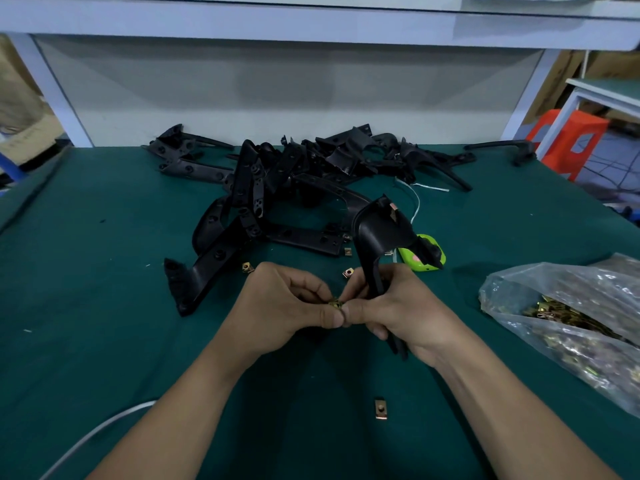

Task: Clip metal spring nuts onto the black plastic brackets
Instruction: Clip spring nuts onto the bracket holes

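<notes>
One loose spring nut (380,409) lies nearer me than the held bracket (377,237). My right hand (398,313) grips that bracket's lower stem, its long axis upright and leaning away. My left hand (287,306) pinches a second spring nut (335,304) just left of the stem, so the left is the feeding hand. Right of the bracket, a clear plastic bag (571,299) holds many brass-coloured nuts. Beyond the bracket sprawls the bracket pile (294,174).

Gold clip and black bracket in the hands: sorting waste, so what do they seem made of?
Small gold spring clip: probably plated sheet metal, judging by its yellow glint. Curved black bracket: probably moulded plastic, matte with a soft sheen.
</notes>
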